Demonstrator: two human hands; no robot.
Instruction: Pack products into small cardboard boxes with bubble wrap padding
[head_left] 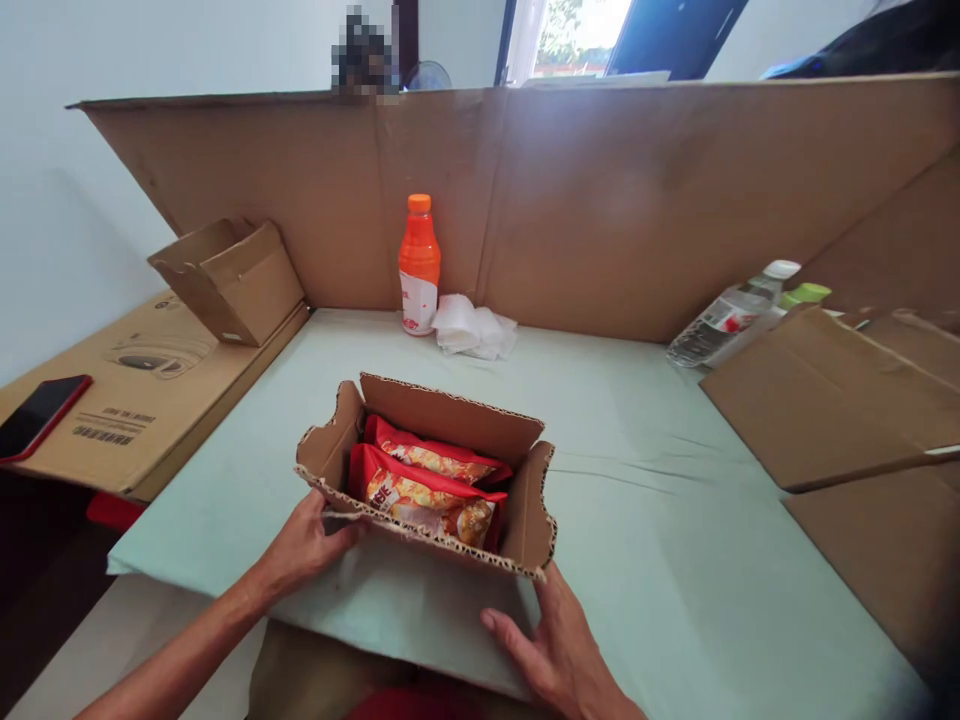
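**Open cardboard box, two packets**

We list one cardboard box, flaps up, at the near edge of the bench, with two red snack packets inside. Our left hand pinches its near flap. Our right hand lies spread against its near right corner.

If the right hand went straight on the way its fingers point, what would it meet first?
The cardboard box: the right hand points at its near right corner, seemingly almost touching it, though depth is unclear.
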